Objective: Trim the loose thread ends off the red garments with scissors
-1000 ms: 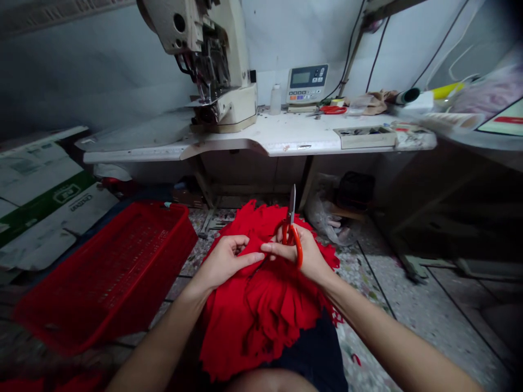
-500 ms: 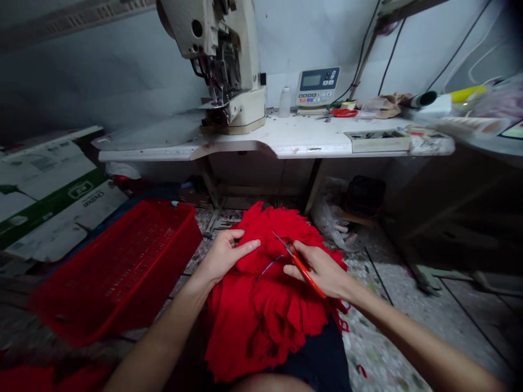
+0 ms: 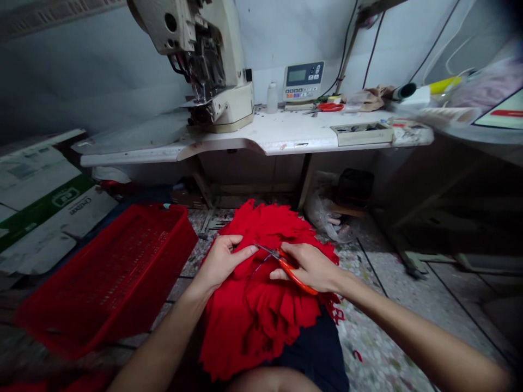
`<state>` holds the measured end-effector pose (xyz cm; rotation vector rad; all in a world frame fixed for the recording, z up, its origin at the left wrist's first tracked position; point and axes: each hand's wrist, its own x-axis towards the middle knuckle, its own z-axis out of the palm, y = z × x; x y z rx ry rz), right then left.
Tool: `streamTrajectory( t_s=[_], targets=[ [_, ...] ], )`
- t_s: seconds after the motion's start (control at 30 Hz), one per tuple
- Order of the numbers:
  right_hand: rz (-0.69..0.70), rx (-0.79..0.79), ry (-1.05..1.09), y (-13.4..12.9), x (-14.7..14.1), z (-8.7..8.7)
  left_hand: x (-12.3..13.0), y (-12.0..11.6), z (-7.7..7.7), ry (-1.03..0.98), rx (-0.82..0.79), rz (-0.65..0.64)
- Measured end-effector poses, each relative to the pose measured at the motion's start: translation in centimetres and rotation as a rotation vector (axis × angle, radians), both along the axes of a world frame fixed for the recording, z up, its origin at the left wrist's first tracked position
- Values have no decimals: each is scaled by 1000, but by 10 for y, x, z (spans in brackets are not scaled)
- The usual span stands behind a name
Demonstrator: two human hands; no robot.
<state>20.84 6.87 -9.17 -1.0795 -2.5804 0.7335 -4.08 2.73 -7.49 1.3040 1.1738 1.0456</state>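
Note:
A heap of red fabric pieces (image 3: pixel 261 316) with jagged edges lies across my lap. My left hand (image 3: pixel 224 260) pinches a fold of that fabric between thumb and fingers on the heap's left side. In my right hand (image 3: pixel 307 265) are red-handled scissors (image 3: pixel 295 279), their pointed blades directed left, with the tip close to my left thumb. A thin dark bluish thread or cord (image 3: pixel 261 263) runs over the fabric just below the blades.
A red plastic basket (image 3: pixel 180 239) stands on the floor at my left, beside a white and green carton (image 3: pixel 49 201). Ahead, a sewing machine (image 3: pixel 229 109), a control panel (image 3: pixel 303 81) and another red-handled pair of scissors (image 3: pixel 330 107) rest on the white table (image 3: pixel 286 142).
My right hand has brought the scissors left, so the tip is now near my left thumb. The left hand keeps its pinch on the fabric. The view has shifted slightly right.

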Motion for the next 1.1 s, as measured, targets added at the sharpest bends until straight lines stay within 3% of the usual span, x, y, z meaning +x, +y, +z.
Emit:
streamTrajectory(
  t_s=[0.57, 0.9, 1.1],
  targets=[
    [-71, -19, 88, 6, 5, -17, 3, -1, -8, 32, -12, 84],
    [38, 19, 19, 8, -3, -1, 4, -1, -6, 31, 22, -51],
    [48, -4, 49, 12, -14, 6, 3, -3, -9, 80, 47, -46]
  ],
)
